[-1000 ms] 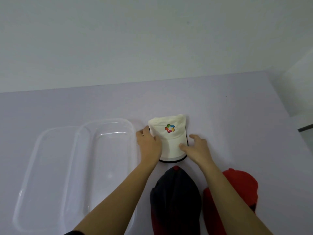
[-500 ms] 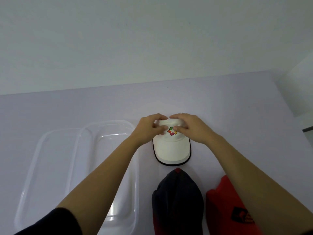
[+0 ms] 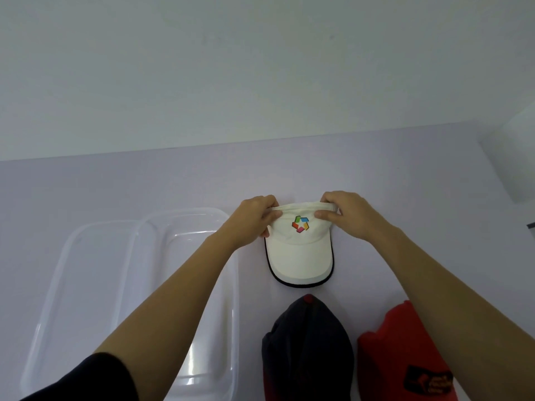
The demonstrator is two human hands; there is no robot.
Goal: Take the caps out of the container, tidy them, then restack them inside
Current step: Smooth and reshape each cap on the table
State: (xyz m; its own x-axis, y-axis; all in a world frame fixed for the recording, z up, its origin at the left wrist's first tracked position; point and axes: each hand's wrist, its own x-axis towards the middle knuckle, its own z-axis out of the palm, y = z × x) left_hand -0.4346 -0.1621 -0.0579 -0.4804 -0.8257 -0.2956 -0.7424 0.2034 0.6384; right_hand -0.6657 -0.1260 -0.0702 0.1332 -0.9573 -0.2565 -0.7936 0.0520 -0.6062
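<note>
A white cap (image 3: 299, 253) with a coloured logo and a black-edged brim lies flat on the pale table, brim toward me. My left hand (image 3: 254, 219) pinches the left end of its folded crown. My right hand (image 3: 346, 217) pinches the right end of the crown. A dark cap (image 3: 308, 348) with a red button lies nearer to me, just below the white one. A red cap (image 3: 402, 357) with a black patch sits to its right, partly under my right forearm. The clear plastic container (image 3: 185, 218) stands left of the caps, with nothing inside it.
A clear lid (image 3: 72, 256) lies against the container's left side. The lilac table (image 3: 405, 175) runs back to a white wall. A white cabinet edge (image 3: 521, 157) stands at the far right.
Both hands moved from the brim's sides up to the crown, then spread apart along its folded top edge. The cap's crown now lies flatter.
</note>
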